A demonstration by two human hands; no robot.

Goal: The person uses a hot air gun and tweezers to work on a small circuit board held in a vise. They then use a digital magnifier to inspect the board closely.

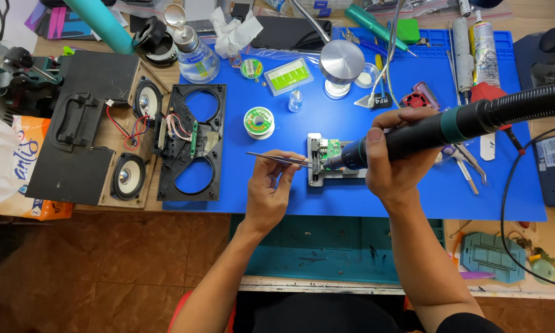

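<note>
Tweezers [280,158] are pinched in the left hand [270,188], tips brought to the small green circuit board [331,149] clamped in a grey holder [317,176] at frame centre on the blue mat [413,191]. A black hot-air handpiece [413,137] is gripped whole-fisted by the right hand [394,157], nozzle at the board. Rework is judged mid-course: the opened speaker cabinet [114,139] at left lies unassembled.

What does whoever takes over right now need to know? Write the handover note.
Left hand: pinching tweezers, tips at the small green circuit board.
Right hand: gripping the hot-air handpiece, nozzle aimed at the same board.
Board sits clamped in a white holder on the blue mat.
Done: speaker case lies opened at left, black front panel beside it.
Left: board work is in progress; case not reassembled.
</note>
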